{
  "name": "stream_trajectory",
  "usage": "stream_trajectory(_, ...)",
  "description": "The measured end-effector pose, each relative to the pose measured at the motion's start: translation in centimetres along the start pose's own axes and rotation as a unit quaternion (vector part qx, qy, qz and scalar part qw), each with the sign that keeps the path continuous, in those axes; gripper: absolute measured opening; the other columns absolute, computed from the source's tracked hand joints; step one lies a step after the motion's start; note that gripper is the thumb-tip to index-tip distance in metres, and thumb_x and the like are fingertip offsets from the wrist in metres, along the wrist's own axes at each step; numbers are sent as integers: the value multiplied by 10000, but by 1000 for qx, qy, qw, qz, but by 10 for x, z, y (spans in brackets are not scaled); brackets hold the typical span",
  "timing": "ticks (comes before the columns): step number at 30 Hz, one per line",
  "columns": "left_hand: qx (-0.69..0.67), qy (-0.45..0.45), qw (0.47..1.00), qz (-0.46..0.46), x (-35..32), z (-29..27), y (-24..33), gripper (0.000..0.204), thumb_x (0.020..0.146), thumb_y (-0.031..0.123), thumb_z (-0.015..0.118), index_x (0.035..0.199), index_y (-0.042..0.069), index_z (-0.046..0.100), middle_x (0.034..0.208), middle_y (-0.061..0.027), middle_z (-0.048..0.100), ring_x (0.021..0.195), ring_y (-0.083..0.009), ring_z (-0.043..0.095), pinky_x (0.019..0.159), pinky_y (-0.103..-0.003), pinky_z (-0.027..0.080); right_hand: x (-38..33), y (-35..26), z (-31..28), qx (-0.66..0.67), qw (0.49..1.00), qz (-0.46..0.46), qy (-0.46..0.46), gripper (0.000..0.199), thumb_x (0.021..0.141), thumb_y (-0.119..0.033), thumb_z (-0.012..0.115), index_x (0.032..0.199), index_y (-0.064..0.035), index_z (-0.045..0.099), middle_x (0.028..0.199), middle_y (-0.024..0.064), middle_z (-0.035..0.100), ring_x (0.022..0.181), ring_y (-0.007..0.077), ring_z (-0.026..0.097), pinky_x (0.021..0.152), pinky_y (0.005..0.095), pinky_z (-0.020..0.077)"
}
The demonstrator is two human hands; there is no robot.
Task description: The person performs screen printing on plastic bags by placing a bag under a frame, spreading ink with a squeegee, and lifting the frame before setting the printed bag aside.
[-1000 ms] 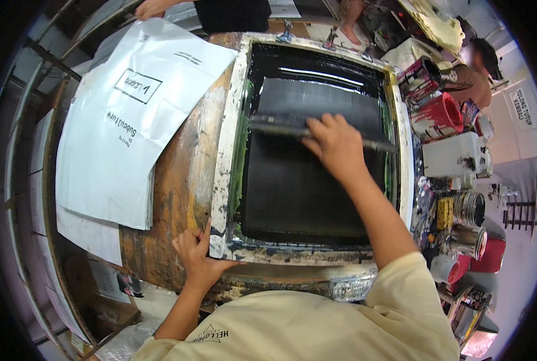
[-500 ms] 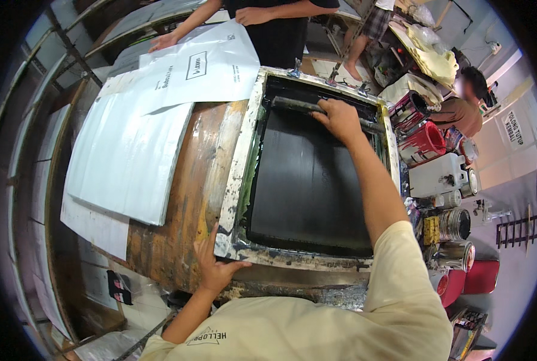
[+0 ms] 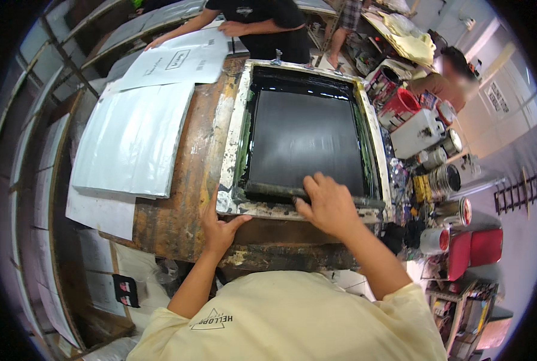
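Observation:
A screen-printing frame (image 3: 230,157) with a black inked mesh (image 3: 304,141) lies on a stained wooden table (image 3: 187,198). My right hand (image 3: 328,204) grips a long dark squeegee (image 3: 274,191) that lies across the near end of the mesh. My left hand (image 3: 218,225) presses on the frame's near left corner, thumb along its edge.
Stacks of white printed sheets (image 3: 133,135) cover the table's left part. A person in a black shirt (image 3: 253,18) handles sheets (image 3: 178,60) at the far side. Paint cans (image 3: 446,177), a white jug (image 3: 417,132) and red containers (image 3: 476,249) crowd the right. Another person (image 3: 449,84) sits there.
My right hand has pulled the squeegee from the far end of the mesh to its near end. The left hand has stayed on the frame's corner.

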State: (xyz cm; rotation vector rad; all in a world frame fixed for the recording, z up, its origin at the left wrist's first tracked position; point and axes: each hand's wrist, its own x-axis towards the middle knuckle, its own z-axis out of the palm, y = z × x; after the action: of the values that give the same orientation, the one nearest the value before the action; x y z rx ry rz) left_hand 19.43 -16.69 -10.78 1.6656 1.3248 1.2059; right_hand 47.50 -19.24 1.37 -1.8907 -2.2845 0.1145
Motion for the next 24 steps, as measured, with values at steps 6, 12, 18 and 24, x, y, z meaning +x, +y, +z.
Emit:
stream_trajectory(6,-127,33,991,-27,38,-12,69,886,842,230,928,1549,-35,463,1291,-104,656,1128,-185,644,989,-338,515,1,-20,-73,-78,977,-40,195,304,902,-311,711,1056,-69,611,935,130,581,964,330,609,948,491,458)
stream_trajectory(12,-56,43,984,163,76,-1,105,1044,926,518,798,1656,-14,273,1506,-240,482,1457,-317,412,1219,-522,282,78,6,-143,-122,918,-93,366,289,896,-339,682,951,-55,679,826,114,660,818,345,661,779,482,487)
stream_trajectory(18,471,-212,856,14,-4,31,30,1211,896,892,445,1670,-11,215,1721,-319,125,1631,-431,-5,1161,-781,-136,104,-3,-204,-63,940,-63,330,386,912,-327,570,793,32,648,633,133,606,583,257,611,571,418,506)
stream_trajectory(24,446,-202,872,19,0,37,35,1172,879,881,496,1619,-18,363,1692,-219,341,1620,-418,146,1179,-764,-125,115,-12,-216,-26,938,-38,342,426,916,-339,559,773,46,674,607,151,610,561,241,616,561,421,505)
